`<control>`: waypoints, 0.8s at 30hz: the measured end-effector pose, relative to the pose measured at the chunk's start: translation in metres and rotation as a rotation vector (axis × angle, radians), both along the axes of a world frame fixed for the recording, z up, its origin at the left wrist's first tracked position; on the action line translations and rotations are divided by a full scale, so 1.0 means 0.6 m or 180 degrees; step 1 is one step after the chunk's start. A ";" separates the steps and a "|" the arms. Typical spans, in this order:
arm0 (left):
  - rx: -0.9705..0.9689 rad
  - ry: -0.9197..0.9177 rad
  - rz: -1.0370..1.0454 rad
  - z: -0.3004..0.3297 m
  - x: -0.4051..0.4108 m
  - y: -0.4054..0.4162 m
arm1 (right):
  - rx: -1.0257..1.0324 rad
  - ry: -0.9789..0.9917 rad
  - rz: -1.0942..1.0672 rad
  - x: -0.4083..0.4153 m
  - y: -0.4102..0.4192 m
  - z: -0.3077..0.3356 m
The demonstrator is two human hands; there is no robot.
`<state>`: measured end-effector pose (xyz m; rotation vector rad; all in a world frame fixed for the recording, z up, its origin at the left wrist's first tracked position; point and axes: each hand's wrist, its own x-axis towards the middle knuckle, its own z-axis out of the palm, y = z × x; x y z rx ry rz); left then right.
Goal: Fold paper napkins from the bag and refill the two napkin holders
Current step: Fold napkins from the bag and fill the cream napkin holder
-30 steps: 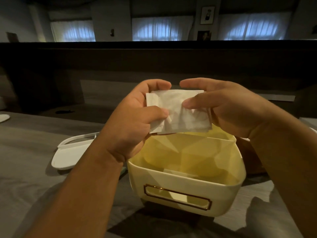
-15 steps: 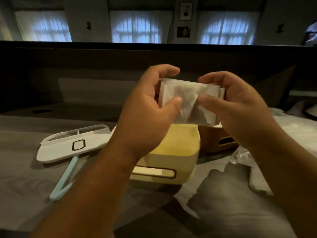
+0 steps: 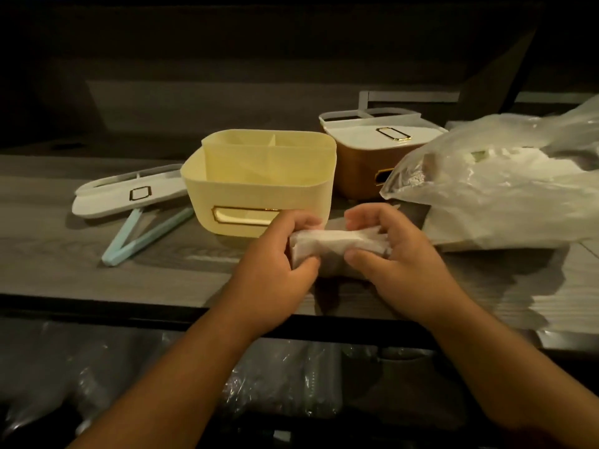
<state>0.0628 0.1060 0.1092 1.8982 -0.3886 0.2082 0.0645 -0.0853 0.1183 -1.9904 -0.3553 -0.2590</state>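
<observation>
Both hands are gripping one folded white napkin (image 3: 337, 251) low over the bench (image 3: 64, 273), just in front of the cream holder (image 3: 259, 186). The left hand (image 3: 275, 270) is closing its grip on the napkin's left end, thumb curled underneath at the near edge and fingers wrapped over the far edge; the right hand (image 3: 398, 257) is pinching the right end the same way, thumb pressing the near edge and fingers curled over the top. No writing or brand is showing anywhere; the only markings are gold-rimmed rectangular frames on the holders and lids. The cream holder is standing open, its inner dividers visible, with its white lid (image 3: 129, 196) lying flat on the bench to its left and a pale blue pair of tongs (image 3: 142, 238) lying beside that lid. Behind and to the right, the brown holder (image 3: 359, 170) is sitting with a white lid (image 3: 372, 131) on top. The clear plastic bag (image 3: 505, 186) of napkins is lying on the right of the bench, touching the brown holder. Compared with half a second ago, the hands are holding the napkin much lower, down near the bench instead of raised above the cream holder, and the napkin is looking more compactly folded.
</observation>
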 end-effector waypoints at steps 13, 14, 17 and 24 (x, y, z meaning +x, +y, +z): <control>-0.0193 0.0131 -0.0070 -0.003 0.005 0.003 | 0.0503 0.0316 0.0081 -0.003 0.029 0.006; -0.0192 0.0123 -0.0093 -0.003 0.004 0.003 | 0.0467 0.0365 0.0063 -0.004 0.030 0.005; -0.0110 0.0122 -0.0112 -0.004 0.003 0.005 | 0.0644 0.0617 -0.0086 -0.004 0.030 0.002; -0.0301 -0.0117 -0.0070 -0.004 0.003 0.005 | 0.0929 0.0465 -0.0031 0.001 0.047 0.018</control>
